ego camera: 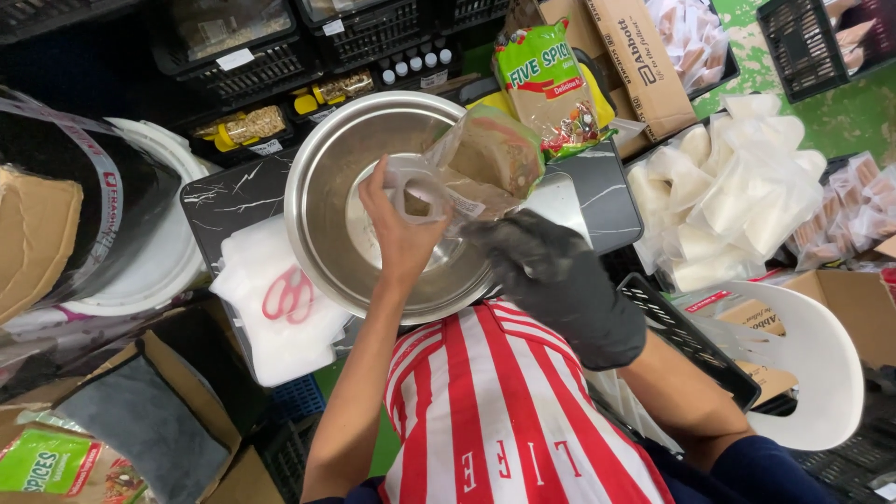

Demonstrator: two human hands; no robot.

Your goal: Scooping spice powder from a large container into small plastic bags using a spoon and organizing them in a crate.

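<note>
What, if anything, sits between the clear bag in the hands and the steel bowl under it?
Nothing visible. The clear bag, held by the bare left hand and the black-gloved right hand, hangs directly over the open steel bowl.

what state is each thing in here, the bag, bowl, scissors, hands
clear bag: held open-mouthed over the bowl, brown powder inside
steel bowl: upright, looks nearly empty
left hand: bare, gripping the bag's mouth
right hand: black-gloved, touching the bag
pink scissors: closed, lying flat on stacked bags
spice packet: lying flat behind bowl
</note>
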